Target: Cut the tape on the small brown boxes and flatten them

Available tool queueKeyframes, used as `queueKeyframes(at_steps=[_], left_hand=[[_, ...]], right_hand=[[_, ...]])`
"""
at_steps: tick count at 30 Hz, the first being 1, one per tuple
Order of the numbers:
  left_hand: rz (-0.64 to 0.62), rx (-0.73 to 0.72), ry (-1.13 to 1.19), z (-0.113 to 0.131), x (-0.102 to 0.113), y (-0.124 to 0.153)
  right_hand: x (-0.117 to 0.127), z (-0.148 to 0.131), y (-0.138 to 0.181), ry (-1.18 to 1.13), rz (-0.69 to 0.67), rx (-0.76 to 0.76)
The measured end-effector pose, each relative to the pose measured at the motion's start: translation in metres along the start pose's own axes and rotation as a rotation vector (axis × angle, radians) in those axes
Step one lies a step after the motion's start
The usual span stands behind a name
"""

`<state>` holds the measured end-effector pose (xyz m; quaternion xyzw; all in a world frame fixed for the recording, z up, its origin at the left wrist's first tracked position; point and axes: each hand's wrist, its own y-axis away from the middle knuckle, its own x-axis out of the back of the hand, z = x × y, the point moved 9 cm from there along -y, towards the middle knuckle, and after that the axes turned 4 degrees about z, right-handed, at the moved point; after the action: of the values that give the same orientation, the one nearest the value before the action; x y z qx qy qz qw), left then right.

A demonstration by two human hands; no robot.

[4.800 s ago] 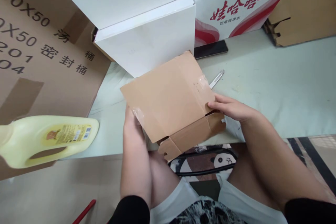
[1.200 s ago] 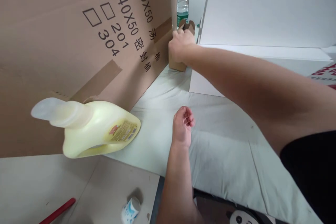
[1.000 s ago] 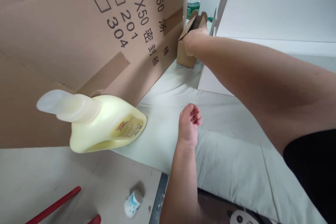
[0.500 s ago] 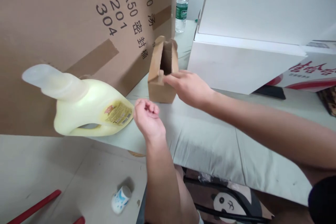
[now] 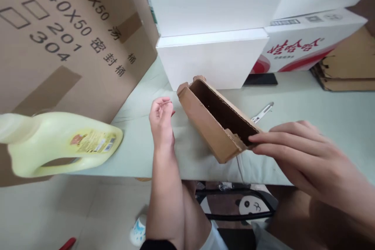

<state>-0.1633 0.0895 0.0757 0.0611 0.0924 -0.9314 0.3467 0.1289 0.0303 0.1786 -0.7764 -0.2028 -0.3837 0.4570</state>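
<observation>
The open cardboard carton (image 5: 209, 125) is tilted above the table (image 5: 316, 109), nearer than the white box (image 5: 211, 62); base contact is unclear. The right hand (image 5: 304, 156) pinches its near corner, the grip's underside hidden. The left hand (image 5: 161, 121), half-curled, shows nothing held. The carton is judged light, stiff, crushable; opposite walls offer best hold. Its dark interior is unreadable.

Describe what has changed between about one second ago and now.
The open-topped brown cardboard box has moved rightward and nearer the person, away from the large printed brown cardboard carton. The right hand now holds its near corner. The left hand remains apart from it. The carton and pale-yellow plastic bottle stayed put.
</observation>
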Motion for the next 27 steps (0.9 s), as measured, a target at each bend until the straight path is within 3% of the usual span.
queueKeyframes(at_steps=[4,9,16,21,27], left_hand=[[-0.182,-0.006,-0.018,-0.014,-0.043,0.008],[-0.332,-0.030,-0.016,-0.021,-0.078,0.021],[-0.360,-0.039,-0.023,-0.023,-0.083,0.034],[-0.437,0.033,0.145,-0.031,-0.090,0.035],[-0.441,0.054,0.117,-0.035,-0.085,0.026]], right_hand=[[0.009,0.009,0.016,-0.160,-0.067,-0.116],[-0.017,0.006,0.012,-0.332,-0.172,-0.100],[-0.035,0.007,0.021,-0.325,-0.194,-0.074],[-0.021,0.040,0.036,-0.144,-0.101,-0.187],[0.000,0.079,0.045,-0.020,0.093,-0.240]])
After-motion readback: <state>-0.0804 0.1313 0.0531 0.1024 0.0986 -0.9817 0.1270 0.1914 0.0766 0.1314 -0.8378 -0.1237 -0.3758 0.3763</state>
